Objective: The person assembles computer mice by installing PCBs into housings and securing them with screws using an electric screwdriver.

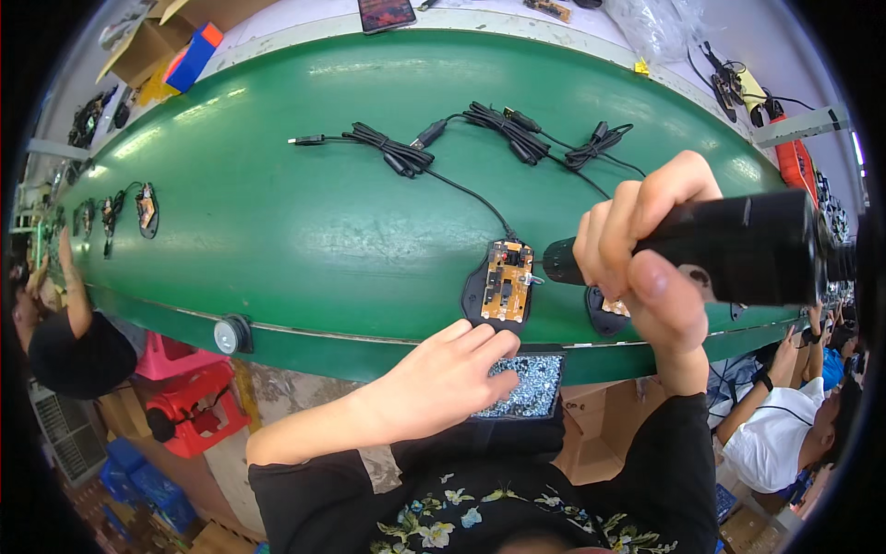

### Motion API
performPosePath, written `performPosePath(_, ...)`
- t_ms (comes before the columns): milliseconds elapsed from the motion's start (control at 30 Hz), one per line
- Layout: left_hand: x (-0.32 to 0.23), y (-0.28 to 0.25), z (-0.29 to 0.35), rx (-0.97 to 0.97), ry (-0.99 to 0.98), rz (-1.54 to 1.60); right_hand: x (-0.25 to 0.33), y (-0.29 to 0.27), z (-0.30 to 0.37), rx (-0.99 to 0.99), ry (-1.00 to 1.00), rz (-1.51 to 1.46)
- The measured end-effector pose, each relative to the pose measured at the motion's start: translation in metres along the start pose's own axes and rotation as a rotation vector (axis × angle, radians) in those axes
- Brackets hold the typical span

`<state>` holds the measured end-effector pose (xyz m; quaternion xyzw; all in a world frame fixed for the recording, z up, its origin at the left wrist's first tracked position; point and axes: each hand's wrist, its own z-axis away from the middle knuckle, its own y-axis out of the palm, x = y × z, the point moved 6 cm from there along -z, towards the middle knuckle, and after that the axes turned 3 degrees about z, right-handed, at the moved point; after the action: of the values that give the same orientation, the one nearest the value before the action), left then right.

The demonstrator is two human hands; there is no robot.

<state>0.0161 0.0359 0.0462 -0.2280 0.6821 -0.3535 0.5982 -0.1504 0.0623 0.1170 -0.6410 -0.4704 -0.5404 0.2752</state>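
My right hand [651, 249] is wrapped around a black electric screwdriver [738, 247]. Its nose points left, beside a computer mouse base [473, 294] with a tan circuit board [506, 286] on it. At the near end of that base, my left hand [452, 379] has its curled fingers pressed against the edge, with the thumb over a tray of small shiny screws [531, 388]. A black cable [392, 152] runs from the base to a tied bundle farther back. Partly hidden under my right hand lies a second mouse base [606, 319].
A green conveyor belt [305, 240] spans the view. More cable bundles [508, 129] lie at the back, and several mouse boards [146, 210] at the far left. A round grey button [231, 334] sits on the near edge. Co-workers [78, 342] are at both sides; a phone [386, 14] lies behind.
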Motion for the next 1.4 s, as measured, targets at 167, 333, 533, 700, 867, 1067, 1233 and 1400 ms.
performPosePath(167,0.003,-0.014,-0.007,-0.023,0.051,0.061,0.002,0.005,-0.002,0.098,-0.009,0.232)
performPosePath(333,0.041,-0.054,-0.04,-0.132,-0.032,0.28,0.001,-0.01,-0.007,0.112,-0.042,0.205)
performPosePath(533,0.076,-0.065,-0.069,-0.332,-0.029,0.463,0.047,-0.028,-0.005,0.032,-0.292,-0.088)
performPosePath(700,0.083,-0.045,-0.055,-0.415,-0.053,0.449,0.061,-0.033,-0.003,0.075,-0.434,-0.168)
performPosePath(867,0.076,-0.037,-0.056,-0.406,-0.042,0.435,0.05,-0.025,-0.001,0.184,-0.452,-0.176)
performPosePath(1067,0.071,-0.039,-0.057,-0.466,0.039,0.403,0.041,-0.019,-0.003,0.187,-0.409,-0.165)
performPosePath(1233,0.069,-0.038,-0.055,-0.449,0.055,0.367,0.039,-0.02,-0.003,0.194,-0.448,-0.192)
performPosePath(1400,0.069,-0.036,-0.056,-0.432,0.056,0.364,0.04,-0.017,-0.004,0.204,-0.437,-0.159)
